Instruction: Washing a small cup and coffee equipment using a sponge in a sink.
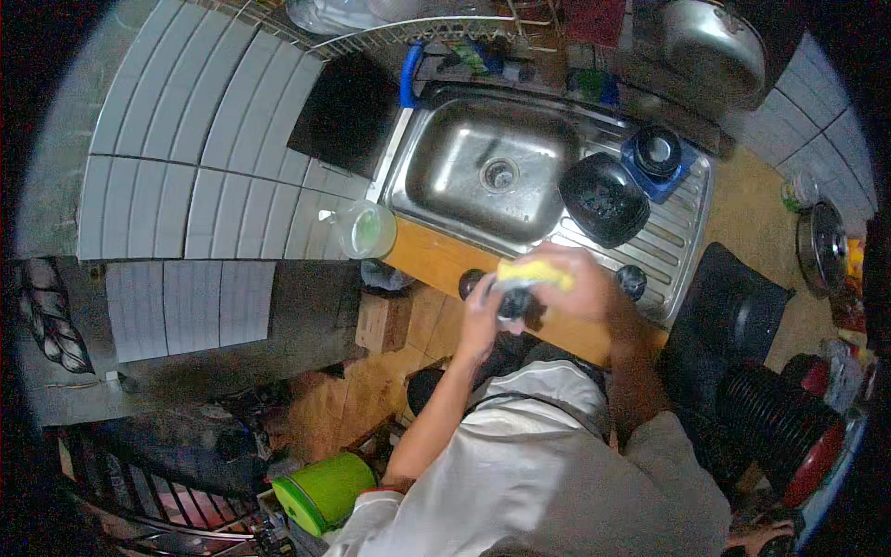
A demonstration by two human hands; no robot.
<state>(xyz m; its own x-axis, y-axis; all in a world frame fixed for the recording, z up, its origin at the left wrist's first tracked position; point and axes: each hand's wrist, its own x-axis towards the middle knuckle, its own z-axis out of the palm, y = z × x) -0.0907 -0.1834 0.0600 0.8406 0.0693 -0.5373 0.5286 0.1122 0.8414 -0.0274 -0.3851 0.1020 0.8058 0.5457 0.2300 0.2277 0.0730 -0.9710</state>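
Over the wooden counter edge in front of the sink, my left hand (480, 320) holds a small dark object (515, 303), perhaps a cup or lid, partly covered by my fingers. My right hand (581, 282), blurred, grips a yellow sponge (536, 273) right above that object. A dark round item (471, 282) shows just beyond my left fingers; whether I touch it is unclear. Past my hands lies the stainless steel sink (445, 174). On its ribbed drainboard (672, 261) are a wet black square bowl (604, 200) and a small dark round piece (631, 282).
A blue container (654, 182) with black round ware on it stands at the drainboard's back. Left of the sink is a clear plastic tub (365, 231) with greenish contents. A black board-like panel (727, 306) leans at right. A wire rack (431, 31) hangs above.
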